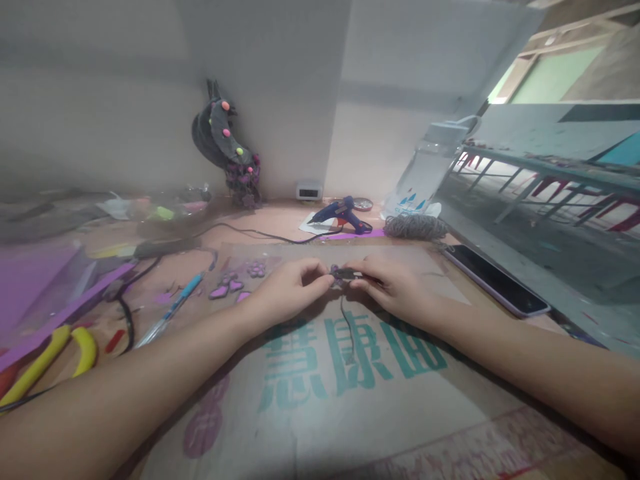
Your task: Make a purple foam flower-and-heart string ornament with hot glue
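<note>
Over the printed sheet, my left hand (295,290) pinches a small purple-and-grey piece (335,272) between thumb and forefinger. My right hand (393,283) is closed on a small dark pointed tool (349,274), whose tip meets that piece; its exact kind is partly hidden by the fingers. From the piece a strand of grey yarn (349,323) hangs down onto the sheet. Left of my left hand lie several purple shapes edged in grey, among them a heart (219,293) and a flower-like shape (257,269).
A blue glue gun (343,215) rests at the back, its cord running left. Grey yarn (416,227), a water bottle (425,170) and a phone (497,279) are on the right. On the left are a pen (173,307), yellow-handled scissors (37,363) and purple sheets (35,293).
</note>
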Available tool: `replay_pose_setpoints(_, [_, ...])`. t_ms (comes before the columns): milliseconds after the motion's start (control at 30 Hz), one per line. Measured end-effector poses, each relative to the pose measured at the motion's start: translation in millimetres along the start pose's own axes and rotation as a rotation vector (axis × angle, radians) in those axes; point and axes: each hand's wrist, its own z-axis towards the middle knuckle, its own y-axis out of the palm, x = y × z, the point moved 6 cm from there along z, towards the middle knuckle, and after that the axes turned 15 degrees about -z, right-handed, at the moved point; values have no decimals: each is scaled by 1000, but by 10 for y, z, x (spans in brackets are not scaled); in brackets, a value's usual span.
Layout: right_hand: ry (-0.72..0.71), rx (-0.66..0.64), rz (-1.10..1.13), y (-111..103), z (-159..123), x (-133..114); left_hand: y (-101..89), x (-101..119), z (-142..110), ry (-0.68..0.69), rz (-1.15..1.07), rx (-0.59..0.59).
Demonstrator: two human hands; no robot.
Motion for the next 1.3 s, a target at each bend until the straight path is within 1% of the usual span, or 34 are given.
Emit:
replay_pose_setpoints(233, [-6,-19,29,14,7,2,3,-26,8,-6,-22,-2])
replay_pose_setpoints(433, [-12,18,35,8,3,14,2,-14,6,-9,-22,8])
replay_pose_setpoints(567, [1,63,60,-42,17,-1,-4,-7,7,-8,-8,14])
replay_pose_setpoints(733, [21,76,81,-86,27,-19,-2,4,6,-22,-26,10])
replay_pose_setpoints(800, [50,85,93,-94,20,-4,2,13,13,-12,-31,0])
replay_pose_setpoints(933, [172,108,132,-108,9,45,16,7,25,7,-15,-28])
replay_pose_setpoints(1033, [214,65,262,-79,24,25,36,0,22,35,19,-63])
replay_pose_setpoints(1133, [241,-43,395,-2,32,-16,55,5,14,73,36,-102])
replay_pose_setpoints(1200, [264,-95,443,38,24,-29,52,-2,13,69,44,-104])
replay_pose_setpoints(1300, [294,-115,483,59,12,-24,34,-23,16,57,36,-76])
